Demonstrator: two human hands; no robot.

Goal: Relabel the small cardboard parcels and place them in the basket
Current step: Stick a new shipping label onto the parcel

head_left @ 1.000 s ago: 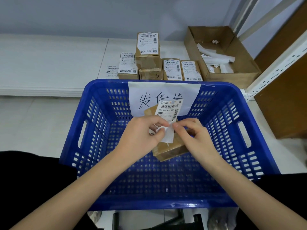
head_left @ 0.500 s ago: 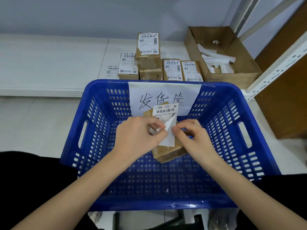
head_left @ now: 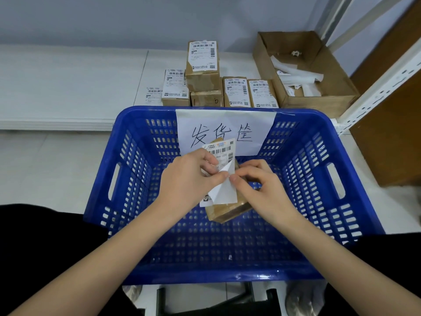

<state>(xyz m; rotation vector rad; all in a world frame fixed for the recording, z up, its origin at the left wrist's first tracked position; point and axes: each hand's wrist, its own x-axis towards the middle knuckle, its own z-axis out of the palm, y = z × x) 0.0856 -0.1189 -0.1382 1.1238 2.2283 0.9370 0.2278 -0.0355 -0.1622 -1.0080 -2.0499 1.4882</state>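
Note:
A small brown cardboard parcel [head_left: 230, 212] hangs above the blue plastic basket [head_left: 303, 179], held between both hands. My left hand [head_left: 191, 179] pinches the shipping label [head_left: 222, 151] and the corner of its white backing paper [head_left: 224, 190]. My right hand [head_left: 257, 183] pinches the same peeled corner from the right, fingers curled against the parcel. The label's barcode end sticks up behind my left fingers. The backing has folded down over the parcel's top. Several labelled parcels [head_left: 202, 60] stand stacked on the white shelf behind the basket.
An open cardboard box [head_left: 337, 96] holding peeled paper strips sits at the back right. A white metal rack upright [head_left: 376, 87] and a brown wooden panel [head_left: 391, 133] close off the right side. A handwritten paper sign [head_left: 225, 124] is taped to the basket's far wall.
The backing paper has peeled further off the label and now hangs as a larger flap. Both hands and the parcel have stayed over the basket's middle, shifting only slightly.

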